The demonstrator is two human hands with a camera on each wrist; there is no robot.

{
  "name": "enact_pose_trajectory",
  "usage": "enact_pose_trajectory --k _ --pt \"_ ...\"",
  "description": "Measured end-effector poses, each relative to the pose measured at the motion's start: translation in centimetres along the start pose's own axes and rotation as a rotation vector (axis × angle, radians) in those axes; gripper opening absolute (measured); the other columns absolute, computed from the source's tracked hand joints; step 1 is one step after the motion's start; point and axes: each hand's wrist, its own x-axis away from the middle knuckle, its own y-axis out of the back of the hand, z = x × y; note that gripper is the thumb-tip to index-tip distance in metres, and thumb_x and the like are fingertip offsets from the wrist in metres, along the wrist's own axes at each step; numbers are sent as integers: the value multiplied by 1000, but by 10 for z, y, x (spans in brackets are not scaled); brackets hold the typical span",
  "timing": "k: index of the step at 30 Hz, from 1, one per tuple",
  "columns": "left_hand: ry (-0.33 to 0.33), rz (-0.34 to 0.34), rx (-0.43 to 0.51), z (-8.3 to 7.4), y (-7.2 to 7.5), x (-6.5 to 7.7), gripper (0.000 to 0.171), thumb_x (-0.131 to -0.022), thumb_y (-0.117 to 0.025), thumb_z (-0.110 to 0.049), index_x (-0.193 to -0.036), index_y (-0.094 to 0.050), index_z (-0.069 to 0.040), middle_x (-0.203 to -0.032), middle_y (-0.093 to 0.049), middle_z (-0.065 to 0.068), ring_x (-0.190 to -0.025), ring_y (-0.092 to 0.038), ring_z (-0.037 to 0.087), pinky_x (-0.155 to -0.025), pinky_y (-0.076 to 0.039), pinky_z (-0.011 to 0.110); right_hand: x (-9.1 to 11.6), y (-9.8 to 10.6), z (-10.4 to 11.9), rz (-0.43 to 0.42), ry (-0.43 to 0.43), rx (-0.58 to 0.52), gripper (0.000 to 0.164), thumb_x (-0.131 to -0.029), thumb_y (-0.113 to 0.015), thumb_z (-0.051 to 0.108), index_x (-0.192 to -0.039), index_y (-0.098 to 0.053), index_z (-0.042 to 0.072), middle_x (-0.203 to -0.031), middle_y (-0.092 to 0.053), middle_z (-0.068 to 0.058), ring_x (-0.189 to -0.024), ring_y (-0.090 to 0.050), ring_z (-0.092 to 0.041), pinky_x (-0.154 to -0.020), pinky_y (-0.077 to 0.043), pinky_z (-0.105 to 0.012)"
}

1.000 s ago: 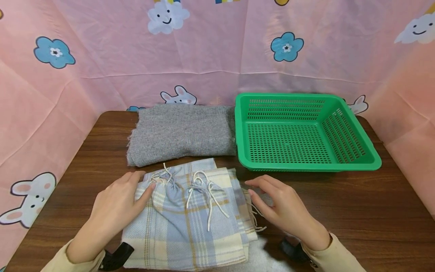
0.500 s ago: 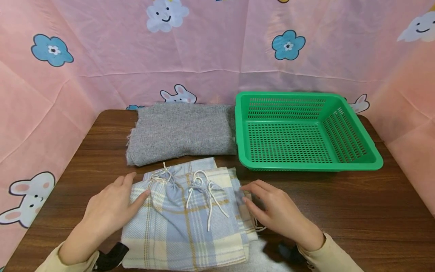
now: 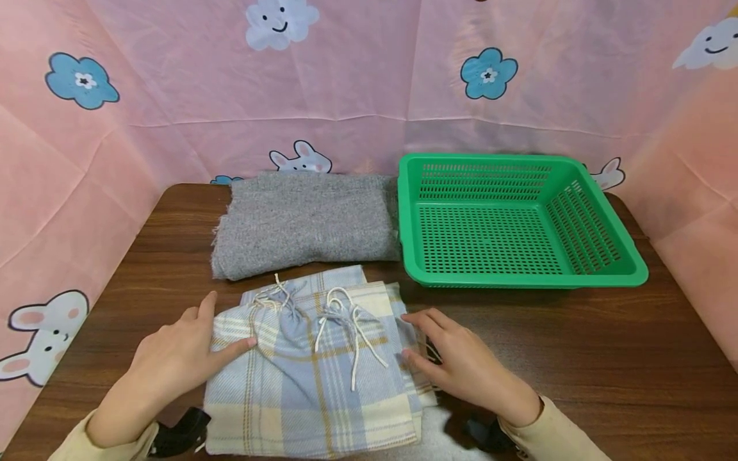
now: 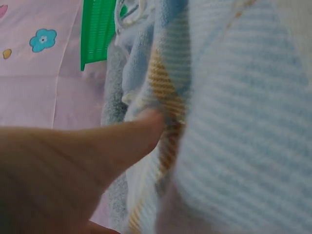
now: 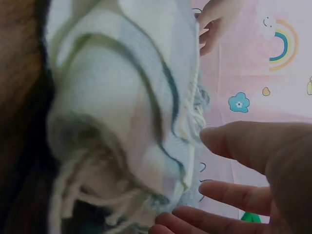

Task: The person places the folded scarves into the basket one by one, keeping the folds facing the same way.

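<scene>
A folded plaid scarf in pale blue, cream and mustard lies in layers at the front of the table, its knotted fringe on top. My left hand is at its left edge, thumb extended over the cloth and fingers stretched along the side. In the left wrist view the thumb touches the plaid; the other fingers are mostly hidden. At the right edge my right hand rests with loosely bent, parted fingers. The right wrist view shows its fingers spread beside the rounded folds, pinching nothing.
Behind the plaid scarf lies a folded grey woollen cloth. A green perforated plastic basket stands at the back right. Pale grey material shows under the scarf's front right corner. Pink printed curtains border the wooden table.
My left hand has shifted left and slightly down along the scarf's left edge. My right hand has moved left, from beside the scarf to its right edge. The scarf stays nearly still.
</scene>
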Motion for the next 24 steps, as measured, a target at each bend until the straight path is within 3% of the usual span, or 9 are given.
enact_pose_trajectory --k 9,18,24 --pt "10 78 -17 6 -4 -1 135 -67 -44 -91 -142 -17 18 -122 -47 43 -81 -60 51 -55 -46 51 1 -5 -1 30 -48 1 62 -86 -72 37 -137 -49 11 -129 -54 -5 -113 -58 -18 -86 -52 -38" --pt "-4 83 2 9 -11 -1 129 -72 -46 -87 -138 -21 20 -119 -49 44 -87 -58 55 -59 -47 56 3 -9 -2 96 -90 -28 66 -88 -69 39 -141 -45 8 -129 -53 -9 -108 -58 -21 -85 -51 -42" --pt "9 102 30 11 -17 0 124 -75 -44 -85 -135 -26 22 -120 -46 45 -90 -57 57 -64 -48 59 3 -12 -2 122 -176 -108 70 -89 -68 39 -145 -39 8 -136 -48 -16 -112 -58 -31 -87 -50 -48"
